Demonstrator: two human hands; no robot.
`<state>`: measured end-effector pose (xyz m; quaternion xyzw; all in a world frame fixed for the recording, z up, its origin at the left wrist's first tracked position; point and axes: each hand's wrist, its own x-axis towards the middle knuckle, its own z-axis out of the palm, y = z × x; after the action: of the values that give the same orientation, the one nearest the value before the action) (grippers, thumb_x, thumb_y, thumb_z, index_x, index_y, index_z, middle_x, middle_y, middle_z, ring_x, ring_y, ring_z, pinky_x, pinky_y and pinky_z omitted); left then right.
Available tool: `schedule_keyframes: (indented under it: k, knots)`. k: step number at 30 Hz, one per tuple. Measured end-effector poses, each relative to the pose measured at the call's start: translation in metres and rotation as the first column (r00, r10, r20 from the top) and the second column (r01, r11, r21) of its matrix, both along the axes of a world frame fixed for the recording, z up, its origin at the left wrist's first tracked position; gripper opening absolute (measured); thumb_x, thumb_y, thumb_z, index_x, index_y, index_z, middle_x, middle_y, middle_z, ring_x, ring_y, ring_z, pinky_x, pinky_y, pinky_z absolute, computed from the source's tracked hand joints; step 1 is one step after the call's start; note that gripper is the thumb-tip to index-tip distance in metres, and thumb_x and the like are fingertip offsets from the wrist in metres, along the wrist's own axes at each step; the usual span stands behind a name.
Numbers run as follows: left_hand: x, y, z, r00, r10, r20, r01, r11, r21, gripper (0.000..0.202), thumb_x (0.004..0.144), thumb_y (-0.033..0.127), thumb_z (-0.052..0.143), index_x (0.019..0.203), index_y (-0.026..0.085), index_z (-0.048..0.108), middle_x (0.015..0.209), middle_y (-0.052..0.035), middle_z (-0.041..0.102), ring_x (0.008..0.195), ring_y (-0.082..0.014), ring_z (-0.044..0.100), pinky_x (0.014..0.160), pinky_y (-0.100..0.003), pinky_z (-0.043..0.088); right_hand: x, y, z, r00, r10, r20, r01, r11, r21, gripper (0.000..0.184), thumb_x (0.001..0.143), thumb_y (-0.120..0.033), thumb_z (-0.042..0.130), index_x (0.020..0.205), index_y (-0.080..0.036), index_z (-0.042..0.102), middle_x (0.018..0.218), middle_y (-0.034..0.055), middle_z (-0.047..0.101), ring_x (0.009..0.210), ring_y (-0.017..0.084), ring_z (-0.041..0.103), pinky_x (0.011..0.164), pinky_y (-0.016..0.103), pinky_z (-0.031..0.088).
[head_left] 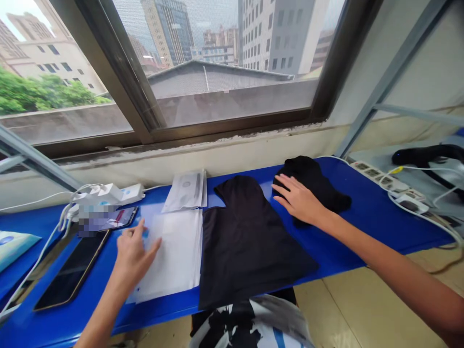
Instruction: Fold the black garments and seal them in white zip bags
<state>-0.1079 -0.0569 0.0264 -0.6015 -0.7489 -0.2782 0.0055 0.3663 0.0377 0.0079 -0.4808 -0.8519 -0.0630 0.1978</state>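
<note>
A black balaclava-like hood (250,241) lies flat in front of me, its lower edge at the table's front. To its right is a bunched black cloth (326,186), and my right hand (297,195) rests on its left side with fingers spread. My left hand (134,251) hovers or rests at the left edge of a stack of translucent plastic bags (177,256), thumb and forefinger apart. Whether it touches the bags I cannot tell. Behind that stack sits a smaller pile of clear packets (184,191).
On the blue table (366,212), a black phone (74,270) lies left, with another phone (125,217) behind it. White plugs and cables (108,194) crowd the back left. A power strip (387,181) runs along the right end. Metal frame posts (391,72) flank the window.
</note>
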Motion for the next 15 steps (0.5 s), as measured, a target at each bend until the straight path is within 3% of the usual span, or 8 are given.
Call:
schedule_keyframes:
  k: [1,3,5,7,10,13,15]
  knots:
    - [0.007,-0.001,0.003,0.991,-0.031,-0.133,0.042,0.996,0.083,0.062,0.085,0.044,0.057,0.137,0.01,0.056,0.115,-0.0224,0.065,0.118,-0.0449,0.06,0.1,-0.066,0.048,-0.015,-0.009,0.004,0.996,0.077,-0.048,-0.074,0.996,0.049,0.043,0.106,-0.029,0.04,0.137,-0.015,0.065,0.149,0.0163,0.056,0.142,0.03,0.05,0.12,0.052,0.041]
    - [0.035,-0.003,0.01,0.943,-0.19,-0.274,0.233,0.963,0.134,0.05,0.095,0.038,0.048,0.136,0.012,0.058,0.127,-0.0231,0.061,0.127,-0.0417,0.057,0.106,-0.063,0.046,-0.046,-0.026,0.007,0.971,0.224,-0.089,-0.218,0.974,0.068,0.044,0.105,-0.017,0.034,0.137,-0.012,0.065,0.142,0.0155,0.062,0.132,0.023,0.061,0.115,0.041,0.049]
    - [0.073,-0.003,0.015,0.842,-0.454,-0.293,0.488,0.871,0.052,0.041,0.102,0.03,0.04,0.137,0.018,0.057,0.134,-0.0165,0.063,0.126,-0.0313,0.061,0.106,-0.05,0.052,-0.068,-0.038,0.004,0.949,0.308,-0.063,-0.308,0.951,0.009,0.046,0.104,-0.014,0.033,0.141,-0.006,0.06,0.147,0.0187,0.058,0.137,0.024,0.056,0.116,0.039,0.048]
    - [0.113,-0.003,0.01,0.726,-0.595,-0.345,0.626,0.779,-0.026,0.042,0.105,0.029,0.038,0.141,0.016,0.055,0.145,-0.015,0.059,0.143,-0.03,0.049,0.114,-0.047,0.047,-0.076,-0.045,-0.004,0.941,0.339,0.001,-0.337,0.936,-0.099,0.049,0.105,-0.028,0.042,0.147,-0.004,0.054,0.156,0.0232,0.045,0.148,0.032,0.041,0.121,0.049,0.04]
    - [0.149,0.0,-0.01,0.624,-0.662,-0.414,0.66,0.731,-0.175,0.062,0.105,0.048,0.041,0.149,0.005,0.048,0.157,-0.0232,0.046,0.152,-0.0389,0.031,0.12,-0.054,0.038,-0.063,-0.049,-0.017,0.947,0.316,0.065,-0.293,0.926,-0.236,0.07,0.1,-0.054,0.052,0.159,-0.017,0.039,0.168,0.0208,0.022,0.156,0.042,0.015,0.122,0.066,0.025]
    - [0.154,0.004,-0.026,0.602,-0.707,-0.371,0.638,0.706,-0.308,0.086,0.098,0.068,0.04,0.153,0.002,0.043,0.162,-0.0291,0.033,0.152,-0.047,0.024,0.119,-0.062,0.033,-0.041,-0.056,-0.024,0.977,0.209,0.049,-0.188,0.943,-0.274,0.072,0.098,-0.061,0.052,0.162,-0.037,0.029,0.172,0.0109,-0.001,0.155,0.047,-0.001,0.12,0.069,0.023]
    - [0.15,0.011,-0.022,0.592,-0.748,-0.299,0.649,0.663,-0.373,0.093,0.093,0.076,0.04,0.152,0.005,0.046,0.162,-0.0286,0.033,0.152,-0.0484,0.026,0.117,-0.063,0.034,-0.034,-0.06,-0.022,0.985,0.167,0.047,-0.146,0.944,-0.297,0.076,0.093,-0.068,0.055,0.161,-0.043,0.029,0.173,0.0092,-0.002,0.154,0.051,0.0,0.118,0.07,0.025]
